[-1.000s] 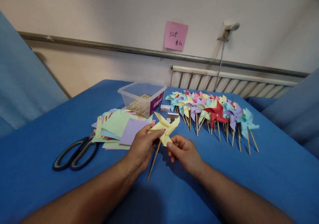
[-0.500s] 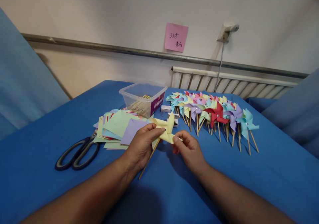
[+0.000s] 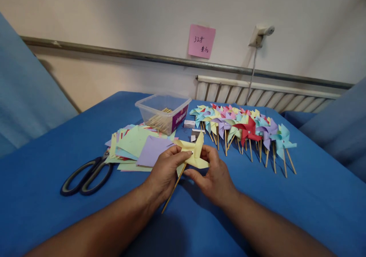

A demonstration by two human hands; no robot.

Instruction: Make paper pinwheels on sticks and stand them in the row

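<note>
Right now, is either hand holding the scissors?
No, the scissors lie on the blue tabletop, while the left hand holds the yellow pinwheel and the right hand is at its blades.

Held pinwheel (image 3: 197,159): matt ppr, smooth. Its stick (image 3: 173,190): wd, dull. Tub (image 3: 154,110): transp. plstc, semi-glossy. Scissors handles (image 3: 92,172): plstc-type, matt. Table cover (image 3: 286,211): cloth-type, matt. Wall rail (image 3: 114,52): metal, dull sheen. Sheet pile (image 3: 133,140): ppr, matt, smooth.

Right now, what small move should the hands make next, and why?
Perhaps pinch the yellow pinwheel by its lower-right blade with the right hand: the left hand grips it near the center, while the right thumb sits apart from that blade, down by the stick.
</note>
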